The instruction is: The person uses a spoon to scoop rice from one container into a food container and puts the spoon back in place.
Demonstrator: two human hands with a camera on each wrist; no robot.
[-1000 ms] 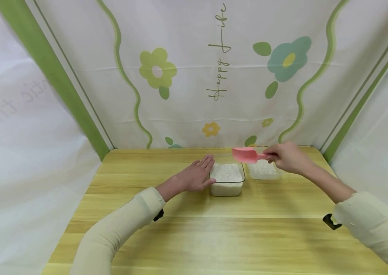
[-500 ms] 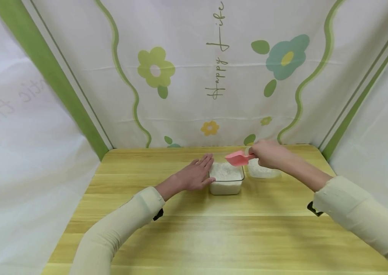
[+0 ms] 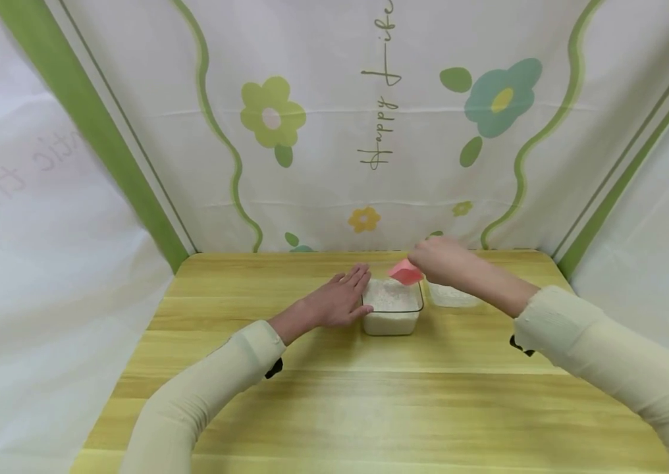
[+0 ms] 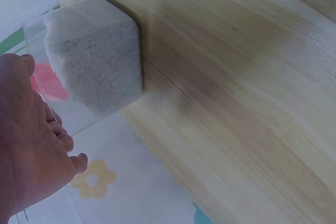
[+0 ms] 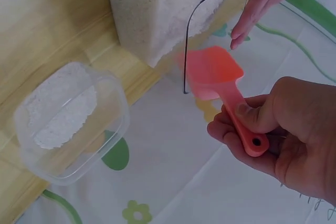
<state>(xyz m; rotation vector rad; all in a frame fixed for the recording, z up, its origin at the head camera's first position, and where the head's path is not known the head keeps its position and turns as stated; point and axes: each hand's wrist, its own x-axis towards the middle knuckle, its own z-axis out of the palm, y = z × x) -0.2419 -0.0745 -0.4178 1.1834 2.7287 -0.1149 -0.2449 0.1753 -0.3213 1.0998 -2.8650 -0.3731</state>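
Note:
A square glass container (image 3: 390, 322), filled with a white grainy powder (image 3: 392, 296), stands on the table. My left hand (image 3: 342, 299) rests against its left side, fingers straight along the rim. In the left wrist view that hand (image 4: 34, 150) lies flat along the glass. My right hand (image 3: 444, 263) grips a pink scoop (image 3: 405, 272) by its handle, bowl tilted over the container's far right corner. The right wrist view has the scoop (image 5: 215, 69) at the rim, thumb pressed on the handle. Just to the right, a clear plastic tub (image 3: 453, 296) is partly hidden behind the right hand.
The plastic tub (image 5: 71, 119) holds a smaller amount of white powder. Beneath everything is a wooden table (image 3: 334, 401), and a white curtain (image 3: 322, 164) with printed flowers rises directly behind its back edge. More white curtain (image 3: 44, 263) hangs at the sides.
The right hand has moved left with the scoop, from above the plastic tub toward the glass container, and the scoop has turned and lowered. The left hand has stayed in place.

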